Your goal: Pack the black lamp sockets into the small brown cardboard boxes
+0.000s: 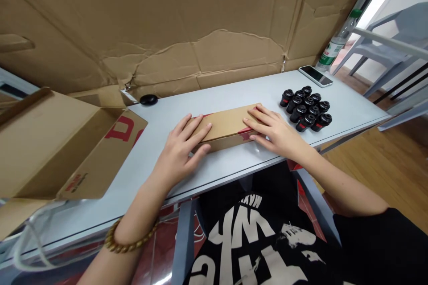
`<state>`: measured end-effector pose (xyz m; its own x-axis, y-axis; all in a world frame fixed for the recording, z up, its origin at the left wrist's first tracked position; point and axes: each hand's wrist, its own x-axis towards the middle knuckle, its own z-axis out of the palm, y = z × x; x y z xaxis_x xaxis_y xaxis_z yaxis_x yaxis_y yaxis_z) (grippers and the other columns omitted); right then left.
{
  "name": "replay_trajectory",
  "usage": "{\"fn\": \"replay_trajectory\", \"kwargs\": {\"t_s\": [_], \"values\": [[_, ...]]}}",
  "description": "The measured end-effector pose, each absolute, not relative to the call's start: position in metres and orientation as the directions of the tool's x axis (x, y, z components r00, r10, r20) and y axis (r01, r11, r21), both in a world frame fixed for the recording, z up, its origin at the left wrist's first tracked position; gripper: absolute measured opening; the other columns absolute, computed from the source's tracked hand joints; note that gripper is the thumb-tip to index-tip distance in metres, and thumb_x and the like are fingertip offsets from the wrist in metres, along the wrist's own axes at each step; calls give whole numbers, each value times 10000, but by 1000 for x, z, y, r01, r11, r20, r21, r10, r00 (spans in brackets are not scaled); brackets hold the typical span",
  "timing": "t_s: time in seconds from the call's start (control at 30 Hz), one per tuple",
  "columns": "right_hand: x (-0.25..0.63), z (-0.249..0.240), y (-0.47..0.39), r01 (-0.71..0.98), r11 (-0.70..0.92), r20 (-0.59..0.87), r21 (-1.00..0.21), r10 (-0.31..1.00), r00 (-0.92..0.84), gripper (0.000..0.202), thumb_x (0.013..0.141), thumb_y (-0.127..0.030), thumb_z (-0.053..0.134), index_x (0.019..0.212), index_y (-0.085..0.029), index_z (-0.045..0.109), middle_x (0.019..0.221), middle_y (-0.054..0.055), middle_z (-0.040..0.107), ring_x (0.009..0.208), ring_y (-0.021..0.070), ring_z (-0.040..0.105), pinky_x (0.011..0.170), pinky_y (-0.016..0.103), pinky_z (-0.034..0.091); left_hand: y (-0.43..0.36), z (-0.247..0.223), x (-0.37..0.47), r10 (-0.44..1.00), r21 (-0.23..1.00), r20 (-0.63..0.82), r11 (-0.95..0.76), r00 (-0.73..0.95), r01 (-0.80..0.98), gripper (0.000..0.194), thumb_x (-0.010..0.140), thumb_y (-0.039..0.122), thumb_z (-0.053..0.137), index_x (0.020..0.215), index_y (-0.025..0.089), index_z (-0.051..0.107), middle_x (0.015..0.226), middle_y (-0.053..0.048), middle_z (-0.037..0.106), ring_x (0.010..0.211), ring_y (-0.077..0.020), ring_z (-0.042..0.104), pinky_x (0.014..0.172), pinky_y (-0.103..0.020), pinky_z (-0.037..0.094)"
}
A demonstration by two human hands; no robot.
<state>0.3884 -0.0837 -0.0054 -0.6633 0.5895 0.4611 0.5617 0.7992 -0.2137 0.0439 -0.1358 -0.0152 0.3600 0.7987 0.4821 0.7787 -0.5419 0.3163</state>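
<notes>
White table (214, 98) carries closed box (224, 125) under left grip (183, 147) and right grip (267, 129), open carton (100, 156) to their left, black disc (149, 99) beyond left grip, black containers (305, 110), phone (315, 76) and bottle (332, 51) rightward.

Head camera looks forward and down at the close table (217, 98), edges perhaps stretched.

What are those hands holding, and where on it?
The long cardboard box, held on the table: left hand at its left end, right hand at its right.
</notes>
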Motion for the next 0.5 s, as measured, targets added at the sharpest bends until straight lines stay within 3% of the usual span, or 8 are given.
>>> {"fn": "replay_trajectory", "kwargs": {"t_s": [0.17, 0.27, 0.33, 0.4, 0.5], "values": [[412, 26, -54, 560, 818, 392, -127, 560, -729, 459, 1154, -395, 508, 1551, -225, 664, 1617, 181, 640, 1515, 365, 584, 1207, 630, 502, -132, -9, 47, 759, 160, 517, -540, 396, 826, 473, 1105, 482, 608, 1529, 298, 706, 1616, -153, 636, 1513, -465, 537, 1200, -723, 482], [436, 46, -12, 762, 647, 373, -29, 715, -592, 553, 1161, -372, 394, 1617, -124, 584, 1560, 267, 634, 1378, 399, 639, 1137, 594, 523, -125, 1, 49, 769, 71, 473, -519, 429, 852, 449, 1131, 446, 555, 1512, 270, 715, 1594, -170, 644, 1439, -441, 583, 1128, -676, 538], [448, 53, 15, 832, 542, 219, 119, 803, -555, 597, 1119, -370, 457, 1628, -75, 556, 1499, 304, 641, 1298, 447, 644, 1066, 596, 521, -117, 6, 48, 783, 24, 434, -504, 445, 864, 450, 1140, 429, 526, 1520, 270, 707, 1600, -172, 631, 1414, -425, 590, 1098, -645, 554], [453, 54, 34, 813, 533, 13, 233, 835, -550, 595, 1070, -399, 549, 1579, -99, 615, 1410, 279, 686, 1236, 458, 645, 1014, 566, 513, -105, 9, 45, 796, -5, 409, -487, 446, 874, 461, 1142, 431, 505, 1529, 276, 701, 1592, -172, 624, 1390, -412, 592, 1088, -623, 554], [448, 48, 46, 766, 564, -198, 309, 826, -528, 474, 1036, -287, 569, 1460, -129, 711, 1292, 234, 729, 1180, 419, 656, 953, 495, 493, -78, 10, 37, 824, -22, 391, -438, 411, 899, 484, 1146, 446, 469, 1549, 296, 690, 1569, -170, 623, 1359, -399, 585, 1095, -608, 540]]}}
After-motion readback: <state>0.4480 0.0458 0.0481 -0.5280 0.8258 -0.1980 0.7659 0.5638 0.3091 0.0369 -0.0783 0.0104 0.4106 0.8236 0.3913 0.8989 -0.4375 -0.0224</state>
